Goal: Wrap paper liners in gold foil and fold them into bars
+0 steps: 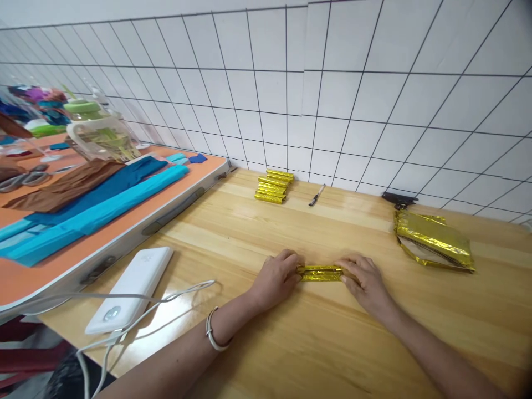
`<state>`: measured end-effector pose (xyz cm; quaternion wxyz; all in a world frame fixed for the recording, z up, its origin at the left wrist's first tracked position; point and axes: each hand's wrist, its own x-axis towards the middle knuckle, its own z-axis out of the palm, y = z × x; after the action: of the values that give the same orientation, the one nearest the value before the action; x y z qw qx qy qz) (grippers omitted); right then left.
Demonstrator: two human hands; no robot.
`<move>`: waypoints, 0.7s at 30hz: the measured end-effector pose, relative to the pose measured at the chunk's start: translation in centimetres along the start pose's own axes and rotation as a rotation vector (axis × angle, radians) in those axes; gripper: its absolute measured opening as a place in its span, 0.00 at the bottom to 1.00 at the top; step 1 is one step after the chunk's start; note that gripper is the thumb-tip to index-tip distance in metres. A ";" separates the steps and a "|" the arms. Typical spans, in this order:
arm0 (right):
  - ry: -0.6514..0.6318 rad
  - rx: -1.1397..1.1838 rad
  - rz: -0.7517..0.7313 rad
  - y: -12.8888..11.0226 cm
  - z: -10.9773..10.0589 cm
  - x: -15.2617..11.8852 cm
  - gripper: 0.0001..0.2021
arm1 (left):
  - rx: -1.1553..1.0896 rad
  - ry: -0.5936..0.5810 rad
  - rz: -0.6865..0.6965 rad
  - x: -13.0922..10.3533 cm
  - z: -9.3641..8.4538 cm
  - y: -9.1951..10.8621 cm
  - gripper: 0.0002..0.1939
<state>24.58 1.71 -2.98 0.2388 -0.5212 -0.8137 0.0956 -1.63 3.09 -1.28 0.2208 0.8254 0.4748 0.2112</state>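
Between my two hands a narrow folded strip of shiny gold foil paper (321, 274) lies on the wooden table (257, 233). My left hand (277, 278) has its fingers closed on the strip's left end, and a bangle circles that wrist. At the right end, the fingers of my right hand (362, 279) pinch the same strip. Some fingertips are hidden behind the foil and the hands. Farther back, several folded gold foil strips (274, 187) lie side by side. To the right rests a stack of gold foil sheets (436, 238) with a pale underside showing.
A pen (317, 195) and a black clip (399, 199) lie near the tiled wall (266, 88). A white power bank (131, 288) with cables sits at left. Beyond it, an orange table (124, 233) holds blue and brown fabric (103, 183), scissors (33, 176) and a green-lidded jug (97, 130).
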 end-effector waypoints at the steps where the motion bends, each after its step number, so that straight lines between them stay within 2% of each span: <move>1: -0.011 0.013 -0.017 -0.1 -0.1 0.0 0.17 | -0.001 -0.006 0.019 0.1 -0.1 0.0 0.13; 8: -0.029 0.072 -0.062 0.7 -0.3 0.7 0.14 | -0.016 -0.049 0.131 0.9 -0.7 -0.2 0.09; 14: -0.048 0.153 -0.042 0.8 -0.3 1.2 0.11 | 0.003 -0.083 0.122 1.2 -1.0 -0.4 0.09; 21: -0.002 0.040 -0.095 -0.1 -0.1 1.5 0.11 | 0.102 -0.121 0.137 1.4 -1.0 0.1 0.04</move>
<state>24.04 3.02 -2.40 0.2528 -0.4769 -0.8358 0.1008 -1.48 4.49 -0.22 0.1920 0.8774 0.4130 0.1511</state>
